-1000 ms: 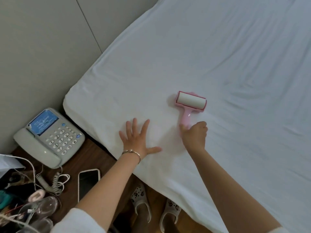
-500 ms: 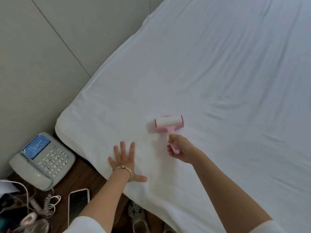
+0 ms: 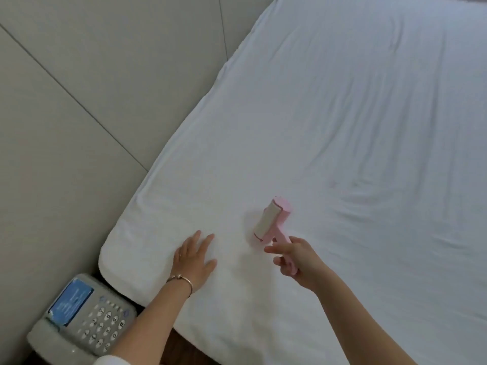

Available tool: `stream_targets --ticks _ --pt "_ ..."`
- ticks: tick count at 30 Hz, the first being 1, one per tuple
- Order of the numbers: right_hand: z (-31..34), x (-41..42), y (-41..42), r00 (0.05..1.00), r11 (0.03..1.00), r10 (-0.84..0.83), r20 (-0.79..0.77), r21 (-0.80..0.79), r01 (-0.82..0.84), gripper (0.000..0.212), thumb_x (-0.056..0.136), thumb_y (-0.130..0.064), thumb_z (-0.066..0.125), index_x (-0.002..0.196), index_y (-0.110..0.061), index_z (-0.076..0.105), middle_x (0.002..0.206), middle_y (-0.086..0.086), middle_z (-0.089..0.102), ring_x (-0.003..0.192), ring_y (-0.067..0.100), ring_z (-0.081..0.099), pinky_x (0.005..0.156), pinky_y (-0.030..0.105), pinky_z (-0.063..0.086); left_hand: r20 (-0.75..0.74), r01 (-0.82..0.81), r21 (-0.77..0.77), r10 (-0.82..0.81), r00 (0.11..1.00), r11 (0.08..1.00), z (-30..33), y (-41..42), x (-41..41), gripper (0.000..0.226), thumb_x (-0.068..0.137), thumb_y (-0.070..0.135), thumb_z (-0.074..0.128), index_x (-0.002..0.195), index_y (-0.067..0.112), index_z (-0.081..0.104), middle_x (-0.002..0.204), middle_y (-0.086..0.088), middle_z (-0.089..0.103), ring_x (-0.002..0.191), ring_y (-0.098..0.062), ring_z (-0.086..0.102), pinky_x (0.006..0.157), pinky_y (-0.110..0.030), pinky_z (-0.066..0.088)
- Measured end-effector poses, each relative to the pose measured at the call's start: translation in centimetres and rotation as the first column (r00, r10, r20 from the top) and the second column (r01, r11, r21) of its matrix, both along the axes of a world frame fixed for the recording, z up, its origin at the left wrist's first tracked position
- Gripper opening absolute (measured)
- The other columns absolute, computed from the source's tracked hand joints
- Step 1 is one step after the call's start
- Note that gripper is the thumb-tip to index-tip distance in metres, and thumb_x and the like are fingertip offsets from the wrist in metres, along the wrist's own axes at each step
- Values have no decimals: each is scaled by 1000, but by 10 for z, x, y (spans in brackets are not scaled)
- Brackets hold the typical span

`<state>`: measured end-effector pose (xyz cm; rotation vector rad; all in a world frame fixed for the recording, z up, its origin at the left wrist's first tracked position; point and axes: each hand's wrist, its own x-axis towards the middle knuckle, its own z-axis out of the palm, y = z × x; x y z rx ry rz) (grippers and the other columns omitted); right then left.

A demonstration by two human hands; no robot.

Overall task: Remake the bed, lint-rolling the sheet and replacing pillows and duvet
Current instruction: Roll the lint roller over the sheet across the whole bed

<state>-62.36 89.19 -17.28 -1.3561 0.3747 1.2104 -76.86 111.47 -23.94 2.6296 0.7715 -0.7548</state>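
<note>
Telephone (image 3: 84, 321) sits at the near left, grey with a blue screen and a keypad, just beside the near left corner of the bed. Behind it a pale panelled wall (image 3: 79, 101) runs along the left side toward the far end. White sheet (image 3: 342, 127) covers the mattress from that corner out to the right and far edges, lightly creased toward the right. The left hand (image 3: 193, 258) lies flat on the sheet near the corner, fingers straight and spread a little, palm down; a thin bracelet (image 3: 181, 279) circles the wrist. Just to its right, apart from it, the pink lint roller (image 3: 271, 219) stands with its pale roll on the sheet, angled from near left to far right. The right hand (image 3: 297, 264) curls round the roller's handle, index finger stretched out toward the left. Both forearms come in from the near edge, with white sleeves showing there.
</note>
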Motion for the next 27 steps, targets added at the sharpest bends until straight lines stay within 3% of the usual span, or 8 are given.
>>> stream_targets --ticks 4,7,10,13,19,21,24,27 --pt "9 25 52 983 985 -67 170 -143 92 18 96 -14 46 98 0 58 79 8 44 48 11 32 41 21 26 68 94 -6 -93 993 996 -5 61 53 72 87 67 14 151 40 -5 161 6 -13 148 -17 -11 119 -37 1" --pt "17 47 100 954 971 -97 283 -182 153 19 93 -9 37 99 0 53 80 8 42 53 14 36 44 22 31 120 109 -1 -108 987 994 -11 104 99 63 98 56 23 152 37 -2 162 3 -10 149 -17 -9 120 -37 1" --pt "19 74 140 914 967 -68 400 -200 160 18 98 -21 39 105 -6 48 84 6 41 57 15 41 45 22 36 163 61 -33 -55 985 998 -20 137 152 58 101 48 25 153 37 2 162 2 -8 149 -17 -8 120 -38 2" --pt "13 113 171 868 961 5 496 -241 132 28 102 -33 37 121 -12 42 84 4 44 59 17 44 47 25 38 184 59 -26 -53 982 998 -33 161 212 56 101 50 22 152 41 0 162 4 -12 148 -17 -11 119 -45 0" --pt "-15 205 239 665 913 236 709 -397 99 45 100 -21 33 140 -33 17 83 7 57 64 22 53 60 35 47 220 47 46 -56 974 998 -54 188 344 57 95 63 10 147 51 -10 159 11 -21 146 -13 -19 109 -65 -9" --pt "-18 235 265 596 905 271 756 -412 111 42 100 -17 32 139 -31 27 85 8 57 65 22 53 61 36 46 349 17 159 -72 934 987 -72 194 361 59 91 69 5 146 54 -7 161 10 -14 148 -15 -13 106 -67 -9" --pt "-29 292 314 532 888 306 790 -438 138 41 99 -14 32 138 -25 32 89 11 55 71 24 53 64 35 43 492 -21 249 -108 864 968 -104 199 364 59 92 64 18 148 48 20 160 3 19 147 -20 16 107 -68 6" --pt "-44 348 359 521 872 330 787 -465 150 43 97 -16 31 140 -21 28 106 19 56 78 30 56 67 37 45 526 -18 254 -123 842 967 -121 199 366 60 91 60 27 149 44 25 159 2 22 147 -21 19 109 -66 5"
